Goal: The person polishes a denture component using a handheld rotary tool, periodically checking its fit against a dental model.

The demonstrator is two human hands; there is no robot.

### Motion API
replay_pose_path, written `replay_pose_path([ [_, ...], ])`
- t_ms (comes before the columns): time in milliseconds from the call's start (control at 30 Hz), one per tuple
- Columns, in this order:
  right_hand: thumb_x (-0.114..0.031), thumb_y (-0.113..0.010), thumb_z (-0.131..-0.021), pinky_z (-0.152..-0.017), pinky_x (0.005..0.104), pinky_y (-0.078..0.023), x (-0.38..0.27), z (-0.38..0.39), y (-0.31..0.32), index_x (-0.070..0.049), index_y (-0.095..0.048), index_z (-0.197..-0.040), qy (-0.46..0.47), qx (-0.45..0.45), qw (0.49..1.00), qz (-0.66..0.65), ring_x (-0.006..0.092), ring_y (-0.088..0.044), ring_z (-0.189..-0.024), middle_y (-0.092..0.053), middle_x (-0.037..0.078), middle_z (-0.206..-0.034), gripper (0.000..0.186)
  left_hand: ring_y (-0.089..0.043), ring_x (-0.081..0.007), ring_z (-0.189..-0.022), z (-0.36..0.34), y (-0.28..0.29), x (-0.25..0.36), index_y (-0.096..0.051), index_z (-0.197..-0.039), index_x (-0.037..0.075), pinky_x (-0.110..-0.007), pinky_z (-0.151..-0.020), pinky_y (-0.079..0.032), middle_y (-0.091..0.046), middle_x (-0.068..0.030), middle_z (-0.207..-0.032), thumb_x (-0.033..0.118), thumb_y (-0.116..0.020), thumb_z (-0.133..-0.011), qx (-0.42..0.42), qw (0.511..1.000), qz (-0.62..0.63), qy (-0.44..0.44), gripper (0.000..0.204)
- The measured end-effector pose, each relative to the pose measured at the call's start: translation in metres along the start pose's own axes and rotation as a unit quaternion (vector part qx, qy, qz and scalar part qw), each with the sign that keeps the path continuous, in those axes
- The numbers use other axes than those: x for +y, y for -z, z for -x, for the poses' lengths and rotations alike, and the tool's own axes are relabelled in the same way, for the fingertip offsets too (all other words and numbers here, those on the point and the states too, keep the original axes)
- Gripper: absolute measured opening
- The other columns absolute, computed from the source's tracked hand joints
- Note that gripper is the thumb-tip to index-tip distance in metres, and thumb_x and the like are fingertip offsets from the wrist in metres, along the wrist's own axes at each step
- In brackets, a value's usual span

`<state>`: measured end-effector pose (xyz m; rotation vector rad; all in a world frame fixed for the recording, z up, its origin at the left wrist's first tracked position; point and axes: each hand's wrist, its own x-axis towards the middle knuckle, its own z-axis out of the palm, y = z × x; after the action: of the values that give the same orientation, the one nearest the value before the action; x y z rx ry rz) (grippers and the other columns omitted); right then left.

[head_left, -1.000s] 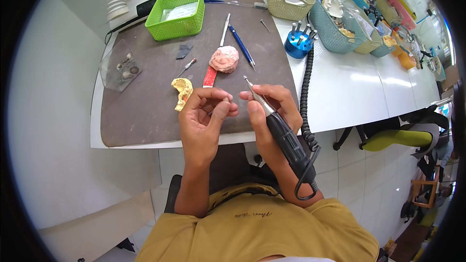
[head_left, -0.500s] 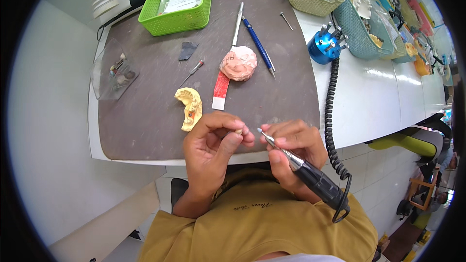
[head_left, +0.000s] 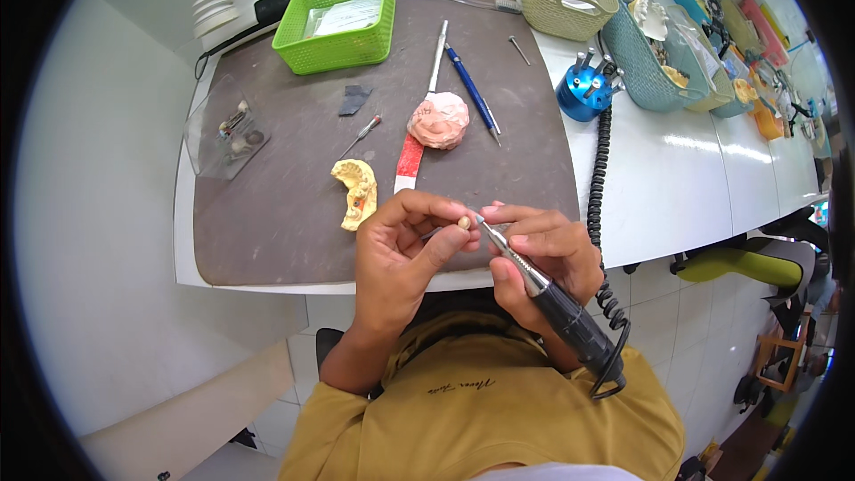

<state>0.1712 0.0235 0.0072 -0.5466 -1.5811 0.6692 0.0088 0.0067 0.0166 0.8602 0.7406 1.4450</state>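
Observation:
Between thumb and fingertips, my left hand [head_left: 405, 245] pinches a small tooth-coloured dental crown [head_left: 464, 224]. My right hand [head_left: 550, 254] grips a black and silver dental handpiece [head_left: 559, 307] like a pen. Its pale grey tip [head_left: 480, 219] points left and sits close beside the crown; whether the two touch I cannot tell. A yellow plaster dental model [head_left: 356, 193] with a small orange spot lies just beyond my left hand. Farther off, a pink plaster model [head_left: 439, 121] rests over a red and white strip [head_left: 410, 160].
A screwdriver [head_left: 361, 135], a grey scrap [head_left: 354, 100] and a blue pencil [head_left: 472, 91] lie on the brown mat [head_left: 276, 223]. A green basket [head_left: 338, 52] stands behind. At right are a blue bur holder [head_left: 585, 93], a coiled cable [head_left: 598, 178] and several baskets.
Both hands have come closer together. My left hand with the crown has moved right and slightly up, nearer the handpiece tip. The whole view has shifted a little.

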Motion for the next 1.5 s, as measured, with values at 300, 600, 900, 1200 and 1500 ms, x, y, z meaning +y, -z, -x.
replay_pose_path([
  [300,0.007,-0.076,-0.075,-0.091,0.0465,-0.056,-0.01,0.002,0.002,-0.002,-0.053,-0.105,-0.047,-0.029,0.998,-0.028,0.0366,-0.066,-0.105,-0.065,0.017,-0.098,0.04,-0.068,-0.0213,-0.093,0.001,0.001,0.001,-0.061,-0.1,-0.006,-0.035,-0.084,-0.06,-0.066,-0.0161,-0.099,-0.007,-0.064,-0.088,-0.028,1.0,0.011,-0.004,0.013],
  [600,0.005,-0.077,-0.076,-0.093,0.0479,-0.054,-0.006,0.005,0.002,-0.004,-0.054,-0.108,-0.022,-0.035,0.999,-0.033,0.0363,-0.066,-0.105,-0.065,0.016,-0.098,0.041,-0.069,-0.0221,-0.09,0.002,0.003,-0.002,-0.062,-0.1,-0.007,-0.036,-0.083,-0.061,-0.066,-0.0172,-0.099,-0.008,-0.064,-0.087,-0.039,0.998,0.004,-0.041,0.013],
  [900,0.003,-0.081,-0.072,-0.093,0.0463,-0.055,-0.005,0.005,0.003,-0.006,-0.057,-0.107,-0.016,-0.049,0.998,-0.026,0.0342,-0.066,-0.107,-0.067,0.015,-0.102,0.044,-0.068,-0.0202,-0.087,0.006,-0.002,0.0,-0.061,-0.096,-0.005,-0.033,-0.076,-0.062,-0.065,-0.0162,-0.095,-0.004,-0.067,-0.086,-0.005,0.999,-0.019,-0.033,0.012],
  [1200,0.002,-0.082,-0.072,-0.093,0.0464,-0.055,-0.005,0.005,0.005,-0.006,-0.058,-0.108,-0.022,-0.057,0.998,-0.024,0.0332,-0.066,-0.106,-0.067,0.015,-0.102,0.044,-0.069,-0.0216,-0.09,0.006,0.002,-0.002,-0.061,-0.097,-0.007,-0.036,-0.08,-0.062,-0.066,-0.0177,-0.098,-0.007,-0.066,-0.086,-0.027,0.999,-0.005,-0.042,0.013],
  [1500,0.001,-0.078,-0.077,-0.092,0.0479,-0.054,-0.006,0.002,0.003,-0.002,-0.056,-0.105,-0.004,-0.057,0.998,-0.001,0.0365,-0.068,-0.101,-0.068,0.018,-0.091,0.036,-0.068,-0.0216,-0.091,0.005,0.002,-0.004,-0.06,-0.098,-0.008,-0.036,-0.08,-0.063,-0.065,-0.0175,-0.099,-0.008,-0.066,-0.086,-0.029,0.999,-0.003,-0.039,0.013],
])
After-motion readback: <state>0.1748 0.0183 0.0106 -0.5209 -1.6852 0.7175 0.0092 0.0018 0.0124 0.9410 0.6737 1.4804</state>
